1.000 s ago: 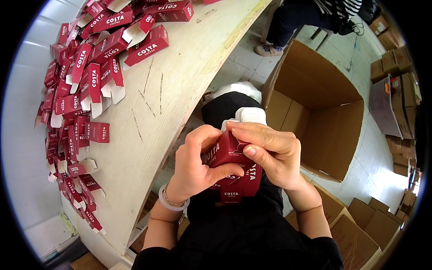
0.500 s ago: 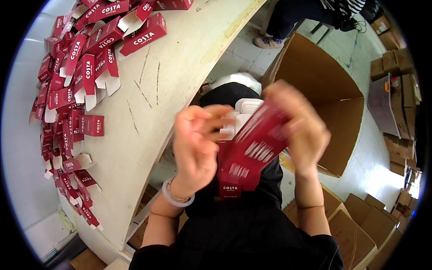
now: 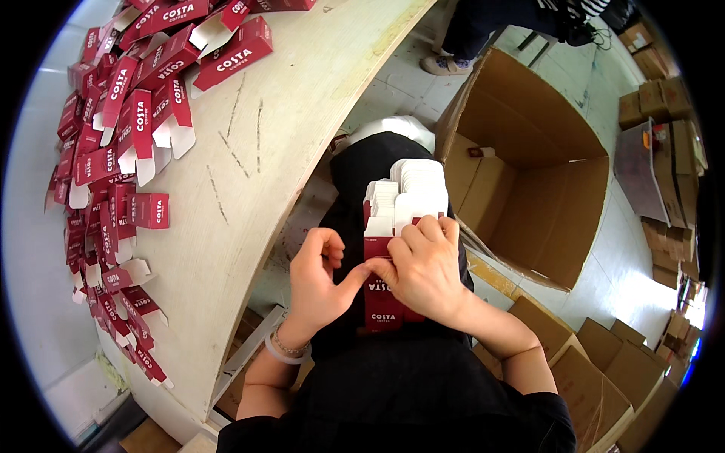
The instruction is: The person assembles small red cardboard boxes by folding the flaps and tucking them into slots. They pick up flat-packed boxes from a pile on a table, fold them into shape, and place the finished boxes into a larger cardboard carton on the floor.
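Apparently I'm separating flat cartons [image 3: 384, 303]: right hand [image 3: 424, 266] curled over them, grip unclear, left hand [image 3: 317, 281] loosely open; next needs a clean pinch.

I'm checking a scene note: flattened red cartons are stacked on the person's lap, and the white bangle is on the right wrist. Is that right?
Only the side is off: in the head view, the white bangle sits on the left wrist. The flattened red cartons are stacked on the person's lap, as you say.
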Available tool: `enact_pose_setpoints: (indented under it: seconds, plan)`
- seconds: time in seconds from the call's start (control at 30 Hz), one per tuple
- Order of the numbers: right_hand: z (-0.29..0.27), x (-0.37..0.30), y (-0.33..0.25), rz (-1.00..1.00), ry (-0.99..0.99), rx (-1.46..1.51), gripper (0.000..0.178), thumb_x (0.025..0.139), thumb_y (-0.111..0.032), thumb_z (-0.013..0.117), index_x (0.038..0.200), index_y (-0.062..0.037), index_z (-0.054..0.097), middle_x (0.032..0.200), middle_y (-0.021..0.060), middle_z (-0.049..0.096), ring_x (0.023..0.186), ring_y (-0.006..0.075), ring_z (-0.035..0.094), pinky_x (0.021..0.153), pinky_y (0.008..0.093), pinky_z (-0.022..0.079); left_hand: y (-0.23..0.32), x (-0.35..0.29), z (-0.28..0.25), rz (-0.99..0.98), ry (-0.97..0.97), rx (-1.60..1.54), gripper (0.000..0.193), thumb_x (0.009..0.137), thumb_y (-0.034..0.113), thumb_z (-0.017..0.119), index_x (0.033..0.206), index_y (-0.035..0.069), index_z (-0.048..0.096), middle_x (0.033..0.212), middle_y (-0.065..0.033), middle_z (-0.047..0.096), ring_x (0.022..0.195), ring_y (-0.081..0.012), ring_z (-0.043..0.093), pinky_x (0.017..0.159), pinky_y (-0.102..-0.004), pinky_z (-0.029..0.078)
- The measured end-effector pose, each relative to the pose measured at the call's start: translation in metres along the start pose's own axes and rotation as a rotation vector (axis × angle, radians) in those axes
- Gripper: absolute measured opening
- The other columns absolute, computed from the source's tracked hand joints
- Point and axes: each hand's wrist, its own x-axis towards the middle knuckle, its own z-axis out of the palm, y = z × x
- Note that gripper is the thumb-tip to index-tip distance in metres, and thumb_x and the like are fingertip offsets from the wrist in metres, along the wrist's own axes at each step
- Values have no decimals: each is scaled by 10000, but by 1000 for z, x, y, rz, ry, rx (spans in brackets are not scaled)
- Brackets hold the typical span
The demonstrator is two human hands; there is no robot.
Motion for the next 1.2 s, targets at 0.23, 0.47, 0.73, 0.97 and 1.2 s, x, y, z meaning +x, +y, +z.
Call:
enact_pose_setpoints:
  seconds: [0.23, 0.47, 0.73, 0.97, 1.2]
  plan:
    - [12, 9, 2, 17, 171, -125, 330, 748, -370, 712, 783, -77, 563, 737, 48, 482, 738, 243, 462, 752, 392, 349, -8, -7, 3, -115, -104, -120, 307, 732, 34, 747, 962, 30, 543, 862, -47, 608, 723, -84, 584, 547, -195, 426]
    - [-4, 2, 2, 37, 295, -48, 420, 714, -450, 729, 619, -103, 512, 695, 38, 450, 692, 237, 419, 663, 370, 300, -6, -17, -8, -171, -200, -316, 510, 707, 93, 813, 1114, 21, 514, 1029, -76, 602, 901, -127, 596, 718, -238, 481]
    - [-72, 56, -12, -223, 366, 400, 596, 739, -643, 637, 566, -103, 456, 738, 47, 441, 683, 229, 366, 617, 329, 287, 42, 1, 12, 129, -778, -525, 1036, 624, 345, 922, 1399, 3, 325, 1302, -105, 511, 1196, -222, 511, 1019, -354, 413]
    - [-59, 30, -4, -171, 620, 780, 443, 840, -361, 733, 1021, 11, 575, 1068, 227, 618, 930, 325, 626, 868, 440, 490, 50, 7, 16, 241, -358, -706, 1059, 755, 225, 837, 1488, 29, 99, 1398, -147, 413, 1263, -230, 468, 1012, -372, 419]
    - [-43, 17, 10, -259, 566, 673, 427, 860, -220, 693, 1129, 45, 492, 962, 157, 580, 784, 247, 545, 780, 369, 434, 32, 16, 4, 447, -388, -425, 792, 778, 236, 822, 1373, 18, 348, 1090, -131, 623, 940, -193, 623, 849, -309, 479]
